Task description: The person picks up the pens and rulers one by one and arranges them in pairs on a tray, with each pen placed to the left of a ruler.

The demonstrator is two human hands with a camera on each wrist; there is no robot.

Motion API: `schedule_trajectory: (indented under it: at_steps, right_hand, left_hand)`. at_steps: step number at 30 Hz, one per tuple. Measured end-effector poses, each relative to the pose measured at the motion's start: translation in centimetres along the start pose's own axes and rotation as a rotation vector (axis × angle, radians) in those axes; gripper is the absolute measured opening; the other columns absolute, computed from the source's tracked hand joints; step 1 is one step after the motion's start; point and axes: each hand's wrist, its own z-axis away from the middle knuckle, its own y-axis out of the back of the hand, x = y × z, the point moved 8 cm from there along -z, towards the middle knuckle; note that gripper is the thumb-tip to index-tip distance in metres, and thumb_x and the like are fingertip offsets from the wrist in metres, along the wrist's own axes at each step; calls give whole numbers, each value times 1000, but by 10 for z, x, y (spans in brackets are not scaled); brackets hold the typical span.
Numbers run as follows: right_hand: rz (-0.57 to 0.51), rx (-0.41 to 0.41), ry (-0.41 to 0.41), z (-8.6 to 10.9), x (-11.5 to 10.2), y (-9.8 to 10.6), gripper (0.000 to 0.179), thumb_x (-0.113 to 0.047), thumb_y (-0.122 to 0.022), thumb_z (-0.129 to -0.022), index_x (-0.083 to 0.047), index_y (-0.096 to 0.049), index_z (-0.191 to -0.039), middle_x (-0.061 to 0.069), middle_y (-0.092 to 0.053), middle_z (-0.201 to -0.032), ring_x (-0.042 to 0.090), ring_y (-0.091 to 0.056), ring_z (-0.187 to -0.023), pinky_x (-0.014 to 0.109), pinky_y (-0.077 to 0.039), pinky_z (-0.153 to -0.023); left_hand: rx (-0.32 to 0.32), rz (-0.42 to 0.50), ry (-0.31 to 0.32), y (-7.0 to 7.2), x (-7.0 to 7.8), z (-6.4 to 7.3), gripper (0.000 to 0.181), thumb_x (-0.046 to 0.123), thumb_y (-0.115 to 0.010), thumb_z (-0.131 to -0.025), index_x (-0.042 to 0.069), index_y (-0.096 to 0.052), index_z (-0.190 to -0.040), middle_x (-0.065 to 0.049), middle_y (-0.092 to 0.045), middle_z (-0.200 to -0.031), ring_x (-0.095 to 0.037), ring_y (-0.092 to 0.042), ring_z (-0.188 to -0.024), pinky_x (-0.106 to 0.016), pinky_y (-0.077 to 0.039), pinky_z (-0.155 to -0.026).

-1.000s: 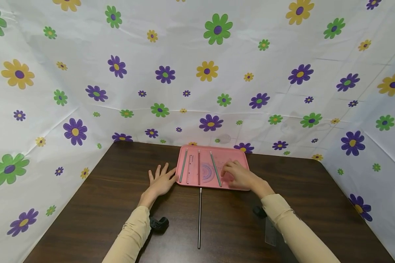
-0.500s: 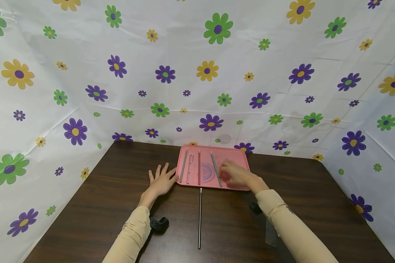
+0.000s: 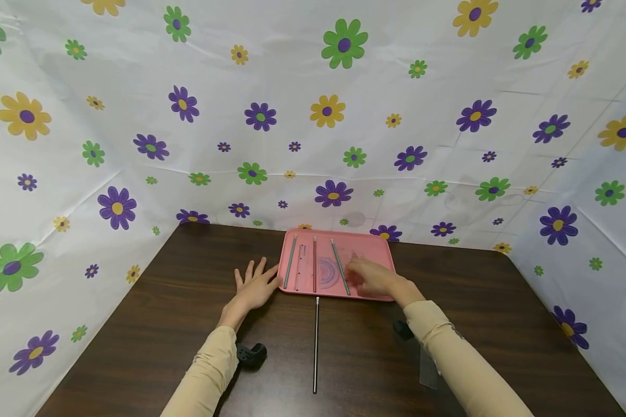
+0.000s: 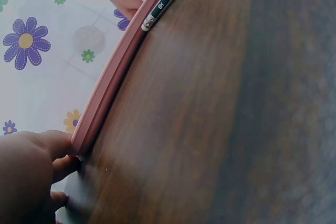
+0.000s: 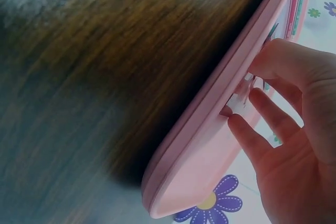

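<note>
A pink tray (image 3: pixel 378 249) lies at the back of the table, seen in all three views. On it from left to right are a green pencil (image 3: pixel 290 262), a clear ruler (image 3: pixel 302 268), a red pencil (image 3: pixel 315 264), a clear protractor (image 3: pixel 326 274) and a slanted green pencil (image 3: pixel 340 267). My left hand (image 3: pixel 253 289) has its fingers spread, the thumb side touching the tray's near left corner. Over the right part of the tray, my right hand (image 3: pixel 372 278) pinches a clear plastic piece (image 5: pixel 240 100) between thumb and fingers; its shape is mostly hidden.
A black pencil (image 3: pixel 316 347) lies on the dark wooden table (image 3: pixel 271 382), its eraser end close to the tray's near rim. A clear flat strip (image 3: pixel 428 369) shows beside the right sleeve. Flower-patterned sheeting (image 3: pixel 292 87) walls the back and sides.
My right hand has shifted slightly left over the tray, and its fingers have drawn in toward the thumb on the clear piece. The left hand stays at the tray's corner.
</note>
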Motion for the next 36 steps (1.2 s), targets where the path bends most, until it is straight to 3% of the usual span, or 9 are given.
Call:
schedule_trajectory:
  at_steps: [7,15,19,24,28,33,36]
  right_hand:
    - [-29,21,-15,1,4,-1,26,-2,-71,-85,-16,-63,-106,-3,-60,-100,15,-53,-92,36,-50,-88]
    - [-67,32,-31,4,7,-1,18,-5,-70,-88,-17,-65,-100,0,-64,-108,16,-55,-95,42,-52,-98]
    - [-65,25,-48,6,7,-2,18,-9,-71,-89,-19,-64,-102,-3,-63,-106,15,-55,-96,39,-52,-97]
    - [-8,34,10,10,3,-4,14,-9,-71,-88,-21,-64,-86,1,-67,-120,19,-60,-108,36,-51,-91]
    - [12,42,41,12,2,-5,16,-8,-70,-89,-21,-64,-82,5,-61,-137,22,-60,-117,40,-52,-98]
    - [-26,50,57,11,2,-7,13,-5,-68,-90,-18,-65,-88,6,-58,-135,21,-57,-115,44,-48,-106]
    - [-31,54,57,11,2,-8,13,-5,-68,-90,-18,-64,-91,2,-58,-126,18,-55,-108,41,-50,-101]
  left_hand:
    - [-2,1,-3,1,1,-1,57,47,-38,-106,20,-37,-155,-17,-9,-167,-45,6,-153,-70,18,-112]
    - [-2,-3,-5,1,2,-2,57,47,-38,-105,20,-37,-155,-17,-10,-167,-45,5,-153,-70,17,-112]
    - [-2,-1,-6,1,3,-2,57,48,-38,-105,19,-37,-155,-17,-10,-167,-45,5,-153,-70,17,-112]
    - [-4,1,-6,1,4,0,58,47,-38,-105,19,-37,-155,-18,-10,-167,-45,5,-153,-70,17,-112]
    - [-4,7,-6,1,3,0,57,46,-38,-105,18,-37,-155,-18,-9,-167,-46,5,-153,-70,17,-112]
    - [-19,9,4,-2,-1,-2,58,48,-36,-106,19,-35,-156,-17,-7,-167,-44,8,-153,-68,20,-112]
    - [-18,10,4,-2,0,-2,58,48,-36,-105,19,-35,-156,-17,-7,-167,-44,8,-153,-68,20,-113]
